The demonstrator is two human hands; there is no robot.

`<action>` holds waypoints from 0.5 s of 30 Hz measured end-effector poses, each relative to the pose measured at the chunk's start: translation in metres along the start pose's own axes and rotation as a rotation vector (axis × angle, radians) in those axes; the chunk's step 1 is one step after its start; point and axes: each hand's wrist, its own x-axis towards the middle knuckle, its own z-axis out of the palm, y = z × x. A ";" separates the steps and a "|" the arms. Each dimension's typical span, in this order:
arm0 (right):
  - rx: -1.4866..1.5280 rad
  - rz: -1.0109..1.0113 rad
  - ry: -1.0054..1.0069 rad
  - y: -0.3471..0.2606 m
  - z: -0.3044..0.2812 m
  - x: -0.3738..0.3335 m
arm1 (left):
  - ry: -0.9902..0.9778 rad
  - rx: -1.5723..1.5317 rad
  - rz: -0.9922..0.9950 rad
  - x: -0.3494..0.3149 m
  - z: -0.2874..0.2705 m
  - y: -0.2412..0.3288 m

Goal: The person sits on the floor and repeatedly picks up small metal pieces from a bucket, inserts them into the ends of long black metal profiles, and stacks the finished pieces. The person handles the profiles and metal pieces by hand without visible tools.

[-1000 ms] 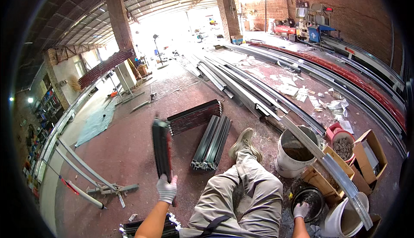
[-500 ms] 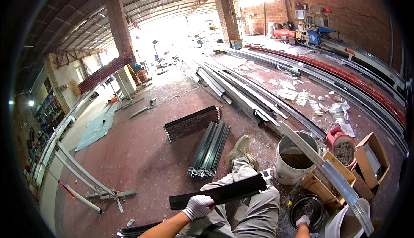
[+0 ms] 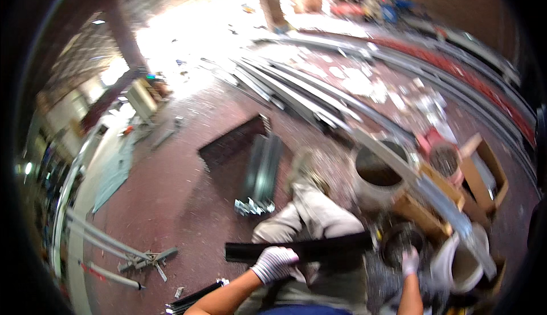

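Observation:
My left hand (image 3: pixel 274 265), in a white striped glove, is closed round a long black metal profile (image 3: pixel 336 247) that lies nearly level across my lap. The profile's right end reaches close to a round dark basin (image 3: pixel 396 238) on the floor. At the basin's near rim is my right hand (image 3: pixel 409 261), also gloved; its fingers are smeared by motion, so any hold is unclear. Ahead of my legs rests a bundle of dark green-black profiles (image 3: pixel 259 169), with a dark maroon stack (image 3: pixel 231 144) touching its far side. More dark profiles (image 3: pixel 196 298) lie by my left forearm.
On my right stand a white bucket (image 3: pixel 364 192), a red bucket (image 3: pixel 430 143), a cardboard box (image 3: pixel 494 169) and another white bucket (image 3: pixel 483 238). A long metal bar (image 3: pixel 393 164) slants over them. Long profiles (image 3: pixel 296 90) cover the floor ahead; a metal stand (image 3: pixel 147 259) is left.
The view has shifted and blurred. The black profile has turned from a slant to nearly level, still in my left hand. My right hand has moved from inside the basin to its near rim.

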 end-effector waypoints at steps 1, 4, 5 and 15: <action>0.137 0.212 -0.139 -0.093 -0.025 -0.022 | -0.011 0.002 -0.043 -0.007 0.001 0.006; 0.313 0.154 -0.050 -0.075 -0.026 -0.020 | -0.019 -0.006 -0.040 -0.017 0.028 -0.007; 0.692 0.387 -0.067 -0.112 -0.029 -0.031 | -0.015 -0.007 -0.071 -0.021 0.030 0.000; 0.909 0.146 -0.300 -0.225 -0.082 -0.088 | -0.048 0.029 -0.066 -0.008 0.028 0.011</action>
